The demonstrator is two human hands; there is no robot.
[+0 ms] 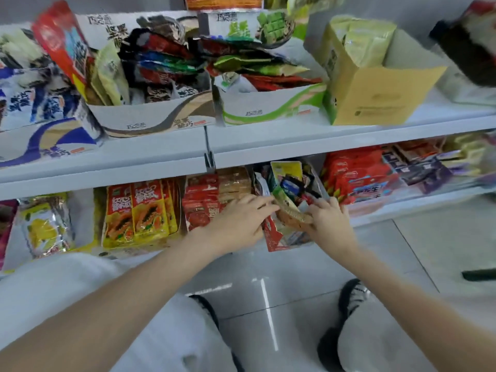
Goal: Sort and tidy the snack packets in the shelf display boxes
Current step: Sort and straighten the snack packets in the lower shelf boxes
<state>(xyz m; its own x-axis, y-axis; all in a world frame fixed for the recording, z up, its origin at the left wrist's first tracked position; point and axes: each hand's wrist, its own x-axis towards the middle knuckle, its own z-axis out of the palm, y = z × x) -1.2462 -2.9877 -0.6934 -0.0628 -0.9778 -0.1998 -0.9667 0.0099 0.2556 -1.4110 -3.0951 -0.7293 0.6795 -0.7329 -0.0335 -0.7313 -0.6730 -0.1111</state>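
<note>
On the lower shelf stands a display box point(276, 240) with a red front, stuffed with mixed snack packets point(291, 183) in yellow, green and dark wrappers. My left hand point(239, 221) reaches in from the left, its fingers laid against the box's left side and touching a green and brown packet point(288, 208). My right hand point(328, 218) grips the same packet's lower right end at the box's front rim. On the upper shelf, a brown-striped display box point(161, 116) and a green-striped display box point(268, 106) hold jumbled packets.
A yellow carton point(375, 100) with pale green packets sits on the upper shelf, right. Yellow-orange packets point(139, 210) and red packets point(200, 202) stand left of my hands; red boxes point(357, 178) lie to the right. The shelf edge point(268, 146) overhangs. My shoes are on the grey floor.
</note>
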